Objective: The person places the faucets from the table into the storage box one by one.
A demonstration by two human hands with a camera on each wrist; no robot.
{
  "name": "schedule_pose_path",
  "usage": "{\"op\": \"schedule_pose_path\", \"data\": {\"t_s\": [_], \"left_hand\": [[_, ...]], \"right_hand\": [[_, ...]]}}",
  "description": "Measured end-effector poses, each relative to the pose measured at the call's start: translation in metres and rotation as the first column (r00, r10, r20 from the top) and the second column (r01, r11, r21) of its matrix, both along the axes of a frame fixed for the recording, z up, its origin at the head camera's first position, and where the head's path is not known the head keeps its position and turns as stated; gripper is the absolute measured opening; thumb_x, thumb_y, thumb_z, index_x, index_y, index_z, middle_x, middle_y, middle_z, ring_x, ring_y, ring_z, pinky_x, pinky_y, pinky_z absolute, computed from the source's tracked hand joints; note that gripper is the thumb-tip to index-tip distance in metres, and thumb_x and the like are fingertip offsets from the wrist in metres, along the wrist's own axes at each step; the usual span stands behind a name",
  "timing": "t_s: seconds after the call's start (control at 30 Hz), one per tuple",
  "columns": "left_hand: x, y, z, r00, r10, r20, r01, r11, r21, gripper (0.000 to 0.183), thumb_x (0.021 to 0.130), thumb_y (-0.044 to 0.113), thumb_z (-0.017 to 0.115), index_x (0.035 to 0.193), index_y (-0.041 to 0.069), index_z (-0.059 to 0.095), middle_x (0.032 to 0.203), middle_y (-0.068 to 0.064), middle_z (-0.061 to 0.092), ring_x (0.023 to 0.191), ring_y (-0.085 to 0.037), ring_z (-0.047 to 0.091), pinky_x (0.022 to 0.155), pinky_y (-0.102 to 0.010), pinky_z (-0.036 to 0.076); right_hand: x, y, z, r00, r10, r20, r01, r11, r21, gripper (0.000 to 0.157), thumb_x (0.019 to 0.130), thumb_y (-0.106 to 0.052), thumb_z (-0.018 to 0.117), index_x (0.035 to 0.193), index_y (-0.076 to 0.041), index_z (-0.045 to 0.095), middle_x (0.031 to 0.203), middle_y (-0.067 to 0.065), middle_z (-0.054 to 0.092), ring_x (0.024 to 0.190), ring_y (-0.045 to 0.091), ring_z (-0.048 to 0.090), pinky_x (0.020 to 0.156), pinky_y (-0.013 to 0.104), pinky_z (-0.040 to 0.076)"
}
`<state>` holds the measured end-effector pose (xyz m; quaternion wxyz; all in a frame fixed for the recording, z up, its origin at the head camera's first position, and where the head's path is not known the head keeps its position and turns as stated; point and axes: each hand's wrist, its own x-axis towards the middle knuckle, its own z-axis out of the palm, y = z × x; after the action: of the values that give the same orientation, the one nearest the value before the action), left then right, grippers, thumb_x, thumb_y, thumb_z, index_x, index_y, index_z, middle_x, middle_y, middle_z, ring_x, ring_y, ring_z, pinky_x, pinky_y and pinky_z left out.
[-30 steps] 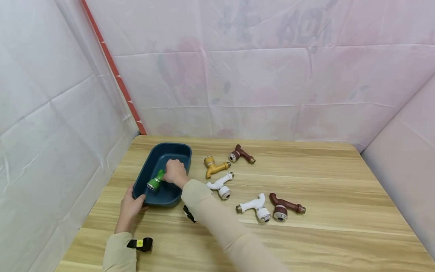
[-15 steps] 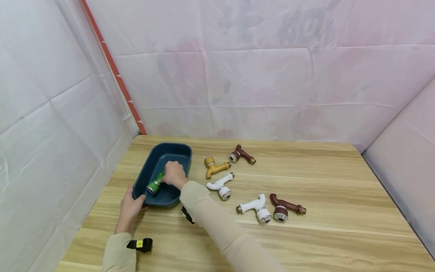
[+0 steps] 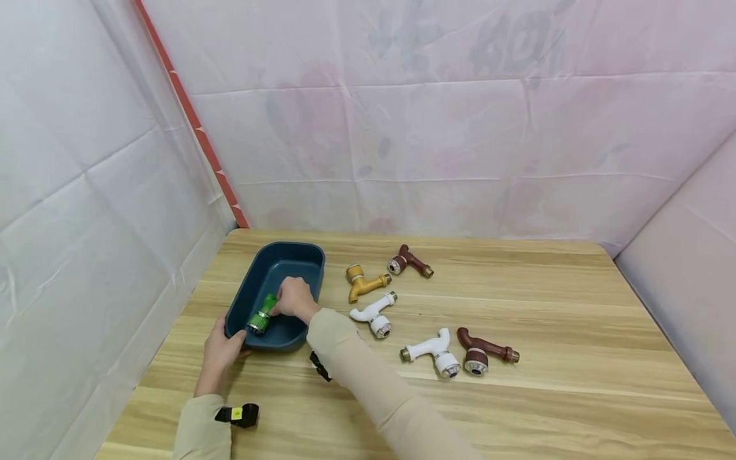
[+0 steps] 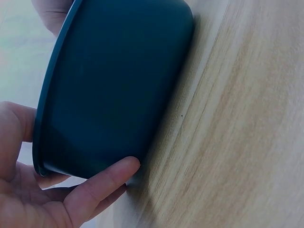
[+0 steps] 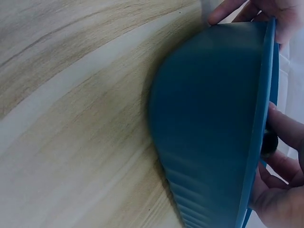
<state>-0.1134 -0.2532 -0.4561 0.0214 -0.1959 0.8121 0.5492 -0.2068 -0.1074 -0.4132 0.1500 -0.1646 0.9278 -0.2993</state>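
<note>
Inside a dark blue plastic basin (image 3: pixel 244 291) lies or hovers a green tap (image 3: pixel 261 319), its ribbed knob toward the near left corner. My right hand (image 3: pixel 294 299) reaches over the basin's right side and holds the tap by its other end. In the right wrist view, the dark round end of the tap (image 5: pixel 270 142) shows between thumb and fingers, partly behind the rim. My left hand (image 3: pixel 223 347) grips the basin's near left corner. Its thumb is over the rim and its fingers (image 4: pixel 102 187) lie against the outer wall, low near the tabletop.
Right of the basin on the wooden table (image 3: pixel 546 300) lie a yellow tap (image 3: pixel 362 284), a white tap (image 3: pixel 374 315) and a brown tap (image 3: pixel 408 260). Closer to me are another white tap (image 3: pixel 434 351) and another brown tap (image 3: pixel 483 351). Draped sheets (image 3: pixel 431 147) enclose the table.
The green tap and my right hand have sunk slightly lower and nearer in the basin, and the tap's knob has swung toward the near corner. My left hand stays put.
</note>
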Motion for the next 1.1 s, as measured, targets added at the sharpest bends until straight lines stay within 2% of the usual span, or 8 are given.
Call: {"op": "schedule_pose_path", "data": {"t_s": [0.1, 0.17, 0.33, 0.47, 0.57, 0.8, 0.93, 1.1], "left_hand": [[0.000, 0.000, 0.000, 1.000, 0.005, 0.005, -0.005, 1.000, 0.012, 0.065, 0.087, 0.002, 0.040, 0.144, -0.001, 0.009, 0.138, -0.038, 0.017, 0.107, -0.049, 0.043, 0.061, -0.035, 0.056], [0.000, 0.000, 0.000, 1.000, 0.010, 0.005, -0.011, 1.000, 0.017, 0.065, 0.087, 0.002, 0.039, 0.144, -0.001, 0.009, 0.138, -0.037, 0.017, 0.108, -0.049, 0.043, 0.062, -0.035, 0.056], [0.001, -0.002, 0.000, 1.000, 0.018, 0.005, -0.018, 1.000, 0.010, 0.065, 0.086, 0.002, 0.039, 0.144, -0.001, 0.010, 0.138, -0.036, 0.019, 0.107, -0.048, 0.045, 0.062, -0.035, 0.056], [0.000, -0.001, 0.000, 1.000, 0.011, 0.003, -0.011, 1.000, -0.003, 0.064, 0.086, 0.002, 0.040, 0.143, -0.002, 0.012, 0.136, -0.037, 0.020, 0.104, -0.047, 0.047, 0.062, -0.034, 0.056], [0.000, -0.001, -0.001, 1.000, 0.010, 0.005, -0.010, 1.000, -0.004, 0.063, 0.086, 0.003, 0.040, 0.143, -0.002, 0.012, 0.136, -0.037, 0.020, 0.103, -0.046, 0.048, 0.062, -0.034, 0.056], [0.001, 0.000, 0.001, 1.000, 0.013, -0.005, -0.013, 1.000, -0.004, 0.064, 0.087, 0.003, 0.042, 0.143, -0.002, 0.012, 0.136, -0.039, 0.020, 0.103, -0.047, 0.048, 0.061, -0.034, 0.056], [0.001, 0.001, 0.001, 1.000, 0.014, -0.004, -0.014, 1.000, 0.002, 0.065, 0.087, 0.003, 0.042, 0.144, -0.002, 0.012, 0.135, -0.039, 0.020, 0.102, -0.047, 0.048, 0.061, -0.034, 0.056], [0.002, 0.000, 0.001, 1.000, 0.010, -0.006, -0.010, 1.000, 0.005, 0.065, 0.086, 0.002, 0.041, 0.143, -0.001, 0.013, 0.136, -0.038, 0.020, 0.102, -0.046, 0.048, 0.060, -0.034, 0.056]], "right_hand": [[0.000, 0.004, 0.001, 0.999, 0.022, 0.030, -0.021, 0.999, -0.029, 0.012, 0.070, -0.019, 0.079, 0.069, -0.009, 0.072, 0.075, -0.002, 0.066, 0.072, 0.012, 0.055, 0.062, 0.021, 0.047], [0.001, 0.005, 0.003, 0.998, 0.036, 0.059, -0.032, 0.998, -0.056, 0.011, 0.070, -0.013, 0.078, 0.078, -0.009, 0.074, 0.086, -0.002, 0.068, 0.078, 0.011, 0.058, 0.063, 0.020, 0.048], [0.004, 0.007, 0.005, 0.992, 0.057, 0.109, -0.047, 0.994, -0.094, 0.025, 0.073, -0.007, 0.073, 0.098, -0.008, 0.072, 0.101, -0.001, 0.067, 0.088, 0.012, 0.060, 0.065, 0.018, 0.050], [0.007, 0.008, 0.004, 0.989, 0.054, 0.135, -0.039, 0.993, -0.110, 0.028, 0.075, -0.004, 0.069, 0.103, -0.009, 0.070, 0.104, 0.000, 0.066, 0.092, 0.013, 0.059, 0.067, 0.019, 0.050], [0.008, 0.011, 0.004, 0.986, 0.063, 0.151, -0.044, 0.991, -0.126, 0.031, 0.075, -0.003, 0.069, 0.105, -0.008, 0.069, 0.105, 0.001, 0.065, 0.091, 0.012, 0.059, 0.067, 0.019, 0.050], [0.007, 0.018, 0.002, 0.965, 0.132, 0.228, -0.087, 0.977, -0.195, 0.040, 0.071, 0.003, 0.070, 0.110, -0.006, 0.066, 0.099, 0.004, 0.066, 0.065, 0.014, 0.062, 0.056, 0.018, 0.049], [0.007, 0.023, 0.004, 0.967, 0.171, 0.190, -0.132, 0.971, -0.200, 0.039, 0.072, 0.000, 0.070, 0.110, -0.006, 0.066, 0.098, 0.003, 0.065, 0.068, 0.011, 0.060, 0.058, 0.017, 0.048], [0.008, 0.029, 0.008, 0.971, 0.191, 0.146, -0.150, 0.956, -0.253, 0.032, 0.076, -0.004, 0.070, 0.108, -0.003, 0.066, 0.088, 0.002, 0.065, 0.071, 0.016, 0.062, 0.059, 0.017, 0.048]]}}
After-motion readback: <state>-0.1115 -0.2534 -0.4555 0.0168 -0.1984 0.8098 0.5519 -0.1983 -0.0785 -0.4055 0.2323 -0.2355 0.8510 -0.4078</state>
